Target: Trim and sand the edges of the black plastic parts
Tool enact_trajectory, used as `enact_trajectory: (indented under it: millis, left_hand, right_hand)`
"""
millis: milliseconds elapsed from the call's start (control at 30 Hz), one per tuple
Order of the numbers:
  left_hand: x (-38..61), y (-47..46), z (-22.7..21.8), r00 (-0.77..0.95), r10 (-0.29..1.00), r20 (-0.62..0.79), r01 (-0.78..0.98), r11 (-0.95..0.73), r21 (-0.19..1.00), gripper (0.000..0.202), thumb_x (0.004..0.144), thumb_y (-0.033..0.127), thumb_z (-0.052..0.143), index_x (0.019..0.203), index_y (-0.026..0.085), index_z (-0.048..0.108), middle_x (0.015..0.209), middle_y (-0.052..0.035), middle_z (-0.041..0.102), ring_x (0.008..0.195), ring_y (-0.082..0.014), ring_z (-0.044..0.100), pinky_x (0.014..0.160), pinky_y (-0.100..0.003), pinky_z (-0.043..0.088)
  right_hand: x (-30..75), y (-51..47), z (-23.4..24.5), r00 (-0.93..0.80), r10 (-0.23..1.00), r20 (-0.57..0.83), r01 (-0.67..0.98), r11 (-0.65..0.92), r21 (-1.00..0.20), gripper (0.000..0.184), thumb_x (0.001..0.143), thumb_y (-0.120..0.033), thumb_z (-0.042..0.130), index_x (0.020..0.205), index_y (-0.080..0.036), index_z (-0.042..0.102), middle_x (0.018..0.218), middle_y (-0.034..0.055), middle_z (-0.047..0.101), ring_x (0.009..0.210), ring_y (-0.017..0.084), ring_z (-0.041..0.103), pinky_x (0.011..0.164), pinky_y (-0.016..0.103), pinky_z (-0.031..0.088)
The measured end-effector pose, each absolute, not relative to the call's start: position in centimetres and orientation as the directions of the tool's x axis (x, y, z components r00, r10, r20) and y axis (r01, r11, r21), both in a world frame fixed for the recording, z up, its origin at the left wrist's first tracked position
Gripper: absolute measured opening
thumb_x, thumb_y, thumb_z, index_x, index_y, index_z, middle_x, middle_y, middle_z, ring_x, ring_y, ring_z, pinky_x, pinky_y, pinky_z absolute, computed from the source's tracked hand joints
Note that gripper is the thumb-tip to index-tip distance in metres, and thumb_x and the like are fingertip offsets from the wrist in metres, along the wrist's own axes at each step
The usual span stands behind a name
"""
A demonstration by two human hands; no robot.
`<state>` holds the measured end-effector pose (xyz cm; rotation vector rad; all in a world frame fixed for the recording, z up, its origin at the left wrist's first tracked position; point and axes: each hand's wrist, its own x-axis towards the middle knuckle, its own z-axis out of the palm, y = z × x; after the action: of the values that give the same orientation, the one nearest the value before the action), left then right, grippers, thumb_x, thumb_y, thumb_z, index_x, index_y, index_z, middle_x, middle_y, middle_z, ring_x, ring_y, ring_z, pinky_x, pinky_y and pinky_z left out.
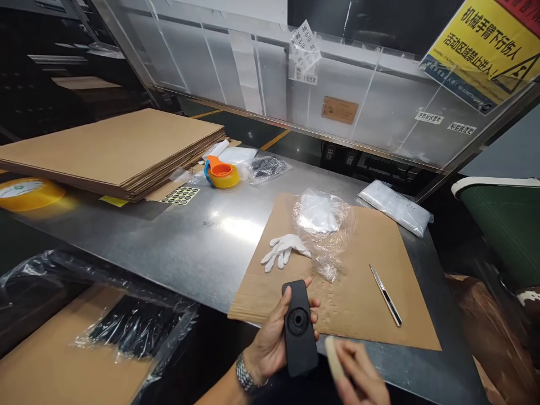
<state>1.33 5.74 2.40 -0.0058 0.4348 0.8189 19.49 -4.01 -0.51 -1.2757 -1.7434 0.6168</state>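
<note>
1. Left hand [272,347], with a watch [247,372] at the wrist. Its grip is closed around the block [301,354]: thumb along the left edge, fingertips showing past the right edge.
2. Block — black, oblong, with rounded corners — held at the near edge of the metal bench [206,230]. The round fitting [298,322] on its face is turned toward the camera.
3. Right hand [365,378], blurred by motion. Its grip is closed on a pale piece [334,360] with a curved edge, just right of the block and apart from it.
4. Cardboard sheet [350,315], lying flat beyond both hands. It bears 1 white glove [291,244] at left, 1 clear bag [318,216] behind the glove, and 1 knife [386,295] at right.
5. White packet [396,208], near the sheet's far right corner.
6. Left part of the bench: cardboard stack [118,140], with a tape roll [46,197], sticker sheet [181,195] and tape dispenser [228,179] near it.
</note>
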Motion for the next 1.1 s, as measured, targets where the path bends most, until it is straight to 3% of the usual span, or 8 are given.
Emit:
enact_trajectory:
  millis: [100, 333, 533, 633, 733, 800, 900, 1100]
  left_hand:
    - [2.3, 4.9, 2.1, 0.703, 0.58, -0.412, -0.589, 0.799, 0.12, 0.055, 0.083, 0.06, 0.036, 0.128, 0.028, 0.041, 0.074, -0.0022, 0.061, 0.055, -0.0153, 0.058, 0.051, -0.029, 0.047]
    - [3.1, 3.2, 1.8, 0.769, 0.484, -0.417, -0.501, 0.862, 0.076, 0.061, 0.082, 0.063, 0.036, 0.117, 0.018, 0.056, 0.073, -0.0043, 0.066, 0.056, -0.0155, 0.06, 0.055, -0.026, 0.046]
    - [2.4, 2.8, 1.5, 0.77, 0.436, -0.466, -0.362, 0.9, 0.244, 0.077, 0.078, 0.072, 0.024, 0.116, 0.014, 0.058, 0.053, -0.0037, 0.06, 0.043, -0.0145, 0.054, 0.045, -0.024, 0.04]
    - [2.2, 2.9, 1.9, 0.598, 0.603, -0.528, -0.463, 0.798, 0.387, 0.055, 0.086, 0.058, 0.032, 0.12, 0.023, 0.056, 0.086, -0.0043, 0.068, 0.08, -0.0153, 0.062, 0.068, -0.023, 0.044]
    - [2.2, 3.2, 2.1, 0.527, 0.642, -0.556, -0.45, 0.767, 0.458, 0.052, 0.089, 0.052, 0.032, 0.119, 0.018, 0.058, 0.104, -0.0055, 0.065, 0.108, -0.0143, 0.052, 0.089, -0.02, 0.035]
    - [2.3, 3.6, 1.9, 0.567, 0.578, -0.588, -0.429, 0.816, 0.388, 0.062, 0.086, 0.06, 0.029, 0.123, 0.016, 0.053, 0.087, -0.0053, 0.066, 0.091, -0.0172, 0.06, 0.083, -0.025, 0.04]
    - [2.6, 4.2, 1.0, 0.613, 0.504, -0.609, -0.446, 0.856, 0.259, 0.064, 0.082, 0.062, 0.038, 0.129, 0.018, 0.041, 0.067, 0.0009, 0.059, 0.056, -0.0154, 0.059, 0.057, -0.026, 0.042]
    - [3.2, 4.8, 0.5, 0.683, 0.445, -0.579, -0.494, 0.866, 0.083, 0.055, 0.078, 0.064, 0.042, 0.118, 0.026, 0.043, 0.064, 0.0029, 0.055, 0.049, -0.0136, 0.056, 0.049, -0.023, 0.038]
  right_hand:
    - [19.7, -2.1, 1.8, -0.035, 0.901, 0.432, 0.63, 0.356, -0.69, 0.046, 0.086, -0.014, 0.05, 0.13, -0.024, 0.048, 0.118, 0.011, 0.053, 0.105, 0.022, 0.054, 0.084, 0.035, 0.049]
    - [16.9, 0.6, 4.3, -0.535, 0.737, 0.413, 0.548, 0.675, -0.494, 0.057, 0.082, -0.003, 0.044, 0.136, -0.017, 0.037, 0.117, 0.0155, 0.049, 0.105, 0.023, 0.048, 0.083, 0.042, 0.048]
    - [18.7, 0.5, 3.6, -0.457, 0.769, 0.446, 0.622, 0.635, -0.458, 0.056, 0.082, -0.001, 0.041, 0.136, -0.018, 0.038, 0.12, 0.0157, 0.045, 0.107, 0.023, 0.046, 0.082, 0.042, 0.048]
    - [18.1, 0.5, 4.2, -0.446, 0.772, 0.452, 0.685, 0.62, -0.382, 0.048, 0.08, -0.004, 0.047, 0.127, -0.012, 0.048, 0.11, 0.0169, 0.048, 0.099, 0.024, 0.048, 0.078, 0.042, 0.049]
    - [16.1, -0.1, 4.4, -0.478, 0.756, 0.447, 0.743, 0.619, -0.253, 0.038, 0.077, -0.006, 0.048, 0.114, -0.005, 0.056, 0.096, 0.0179, 0.053, 0.087, 0.024, 0.05, 0.068, 0.041, 0.051]
    - [14.8, -0.9, 4.0, -0.509, 0.717, 0.476, 0.74, 0.647, -0.183, 0.031, 0.076, -0.007, 0.046, 0.104, -0.006, 0.059, 0.088, 0.0166, 0.056, 0.08, 0.023, 0.052, 0.063, 0.037, 0.051]
    - [13.6, -2.1, 3.2, -0.548, 0.665, 0.507, 0.703, 0.695, -0.152, 0.023, 0.078, -0.012, 0.047, 0.096, -0.013, 0.06, 0.082, 0.0114, 0.057, 0.07, 0.019, 0.052, 0.059, 0.031, 0.051]
    - [14.6, -2.1, 3.6, -0.475, 0.69, 0.546, 0.67, 0.686, -0.285, 0.035, 0.072, -0.007, 0.048, 0.105, -0.012, 0.059, 0.091, 0.0137, 0.056, 0.077, 0.019, 0.053, 0.066, 0.035, 0.051]
